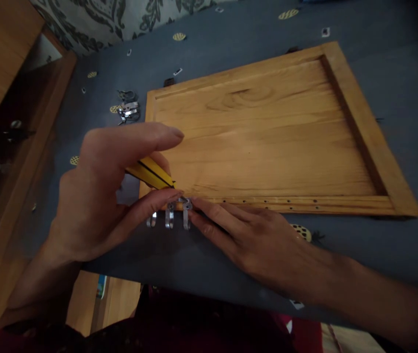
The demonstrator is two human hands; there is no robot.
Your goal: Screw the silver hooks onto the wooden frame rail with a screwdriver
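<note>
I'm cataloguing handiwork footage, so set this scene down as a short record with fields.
Left hand: holding a yellow-and-black screwdriver
Right hand: fingertips at the rightmost edge clip
Workpiece: framed wooden panel, on patterned gray tablecloth
Near edge: three curved metal clips in view
Loose parts: pile of metal clips, left of the panel

Gray-blue tabletop (392,103) with yellow pineapple prints (179,37), light leaf-patterned surface (102,17) behind, wall or fabric unclear. Wooden cabinet (3,44) stands at left, dark open compartment (8,108) showing. Light is dim, right edge nearly black.
</note>
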